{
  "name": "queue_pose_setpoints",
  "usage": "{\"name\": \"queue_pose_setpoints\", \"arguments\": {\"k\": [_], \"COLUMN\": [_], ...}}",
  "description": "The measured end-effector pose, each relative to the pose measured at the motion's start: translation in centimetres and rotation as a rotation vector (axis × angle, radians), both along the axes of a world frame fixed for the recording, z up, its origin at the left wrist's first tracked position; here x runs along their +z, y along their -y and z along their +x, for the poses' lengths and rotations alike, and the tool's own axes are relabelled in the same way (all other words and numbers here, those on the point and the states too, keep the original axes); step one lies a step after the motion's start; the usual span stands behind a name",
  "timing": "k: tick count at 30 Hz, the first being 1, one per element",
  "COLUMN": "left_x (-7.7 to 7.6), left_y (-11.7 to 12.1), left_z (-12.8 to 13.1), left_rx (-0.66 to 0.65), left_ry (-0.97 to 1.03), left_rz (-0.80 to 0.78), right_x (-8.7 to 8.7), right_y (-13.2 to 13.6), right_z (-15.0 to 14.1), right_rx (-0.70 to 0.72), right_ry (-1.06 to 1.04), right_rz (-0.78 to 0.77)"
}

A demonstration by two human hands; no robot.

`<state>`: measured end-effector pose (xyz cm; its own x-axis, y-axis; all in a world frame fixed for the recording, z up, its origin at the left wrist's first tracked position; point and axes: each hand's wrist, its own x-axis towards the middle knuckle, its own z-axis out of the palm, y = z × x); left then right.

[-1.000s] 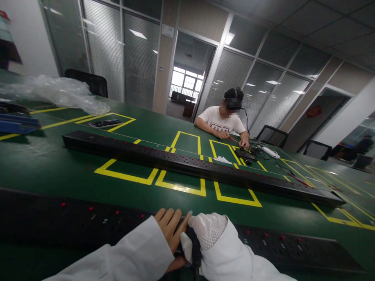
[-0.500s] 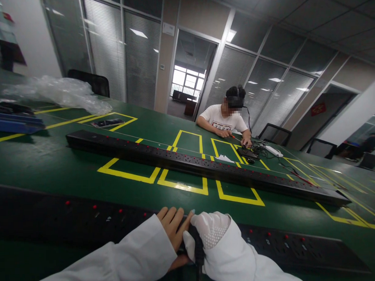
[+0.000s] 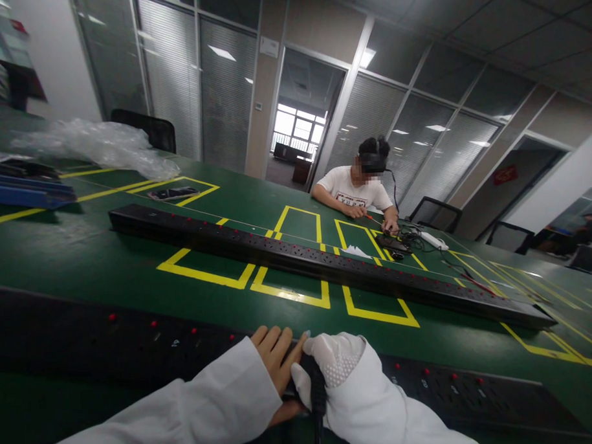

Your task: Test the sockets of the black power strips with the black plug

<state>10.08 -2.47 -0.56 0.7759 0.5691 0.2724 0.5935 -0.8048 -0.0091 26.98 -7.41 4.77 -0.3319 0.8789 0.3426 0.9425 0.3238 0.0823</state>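
Note:
A long black power strip (image 3: 139, 341) with red indicator lights and sockets lies across the table in front of me. My left hand (image 3: 276, 357), bare with a white sleeve, is wrapped over the strip near its middle, fingers on the far edge and thumb on the near side. Right beside it, my right hand (image 3: 338, 360), in a white dotted glove, grips a black power plug (image 3: 315, 383). The plug's cable hangs down toward me. Both hands touch or nearly touch; the plug's pins and the socket under the hands are hidden.
A second long power strip (image 3: 287, 249) lies farther back on the green table (image 3: 132, 266), over yellow tape outlines. Clear plastic wrap (image 3: 94, 143), a blue tray (image 3: 27, 190) and a phone-like object (image 3: 171, 192) are left. A co-worker (image 3: 355, 187) sits opposite among cables.
The view has shifted slightly, so the scene sits a little to the right. Both hands keep practically the same hold on the strip and the plug.

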Motion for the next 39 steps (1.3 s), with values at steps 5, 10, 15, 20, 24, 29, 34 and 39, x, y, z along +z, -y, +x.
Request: {"name": "queue_pose_setpoints", "arguments": {"k": [5,10,15,20,24,29,34,39], "left_x": [0.3,0.1,0.0,0.1,-0.1,-0.7,-0.9,-0.6], "left_y": [0.0,0.0,-0.1,0.0,0.0,-0.1,-0.1,-0.2], "left_z": [0.1,0.1,0.1,0.1,0.2,0.3,0.1,-0.1], "left_rx": [0.011,0.007,-0.004,0.005,0.006,0.004,-0.003,-0.022], "left_ry": [-0.022,-0.019,-0.004,0.007,0.027,0.077,0.078,0.064], "left_rz": [-0.013,-0.007,0.003,0.011,0.023,0.054,0.091,0.080], "right_x": [0.2,0.2,0.3,0.9,0.8,0.5,0.4,0.7], "right_y": [-0.3,-0.1,0.2,-0.1,0.1,0.4,0.0,-0.1], "right_z": [0.1,-0.2,-0.3,-0.1,0.1,0.3,0.1,0.0], "right_rx": [-0.021,-0.019,-0.006,0.006,0.055,0.089,0.085,0.081], "right_ry": [0.000,0.009,0.011,-0.047,-0.082,-0.101,-0.124,-0.128], "right_rz": [-0.014,-0.010,-0.016,-0.066,-0.086,-0.100,-0.098,-0.093]}}
